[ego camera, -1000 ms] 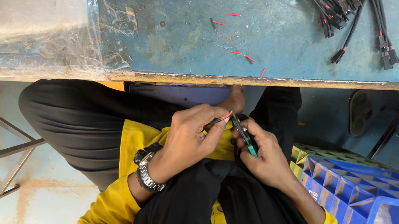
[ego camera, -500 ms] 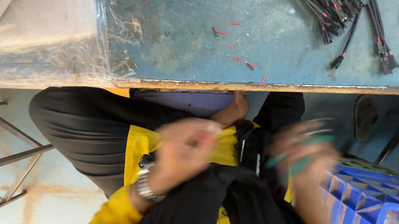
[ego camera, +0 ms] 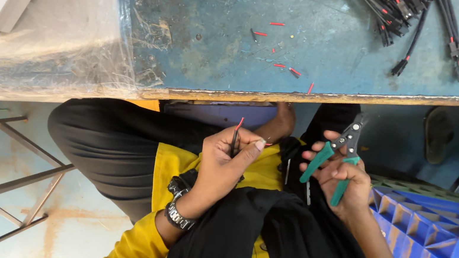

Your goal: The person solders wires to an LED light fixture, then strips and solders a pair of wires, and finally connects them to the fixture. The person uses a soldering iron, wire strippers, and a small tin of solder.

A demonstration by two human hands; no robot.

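The head camera looks down past the edge of a worn blue counter (ego camera: 337, 42) onto the person's lap, where both hands work below the counter's front edge. The left hand (ego camera: 224, 164) is closed on a thin black wire with a red tip (ego camera: 235, 136), pinched between thumb and fingers; the wire stands close to upright in the picture, its long axis running from the palm up toward the counter edge, red end uppermost and pointing away from the body. A metal wristwatch (ego camera: 177, 211) sits on that wrist. The right hand (ego camera: 342, 181) is clamped round the green handles of a pair of wire strippers (ego camera: 336, 156); the tool lies on a slant, its dark metal head up and to the right, toward the counter edge, its handles running down into the palm and spread apart from each other. The two hands are apart, the wire to the left of the strippers and not touching them, with a gap of yellow sleeve and black cloth between. On the counter above lie small red wire offcuts (ego camera: 286, 68), scattered near the front edge, and at the far right a bundle of black cables with connectors (ego camera: 413, 17). A sheet of clear plastic film (ego camera: 42, 55) covers the counter's left part. A blue plastic crate (ego camera: 436, 236) stands just beside the right forearm.
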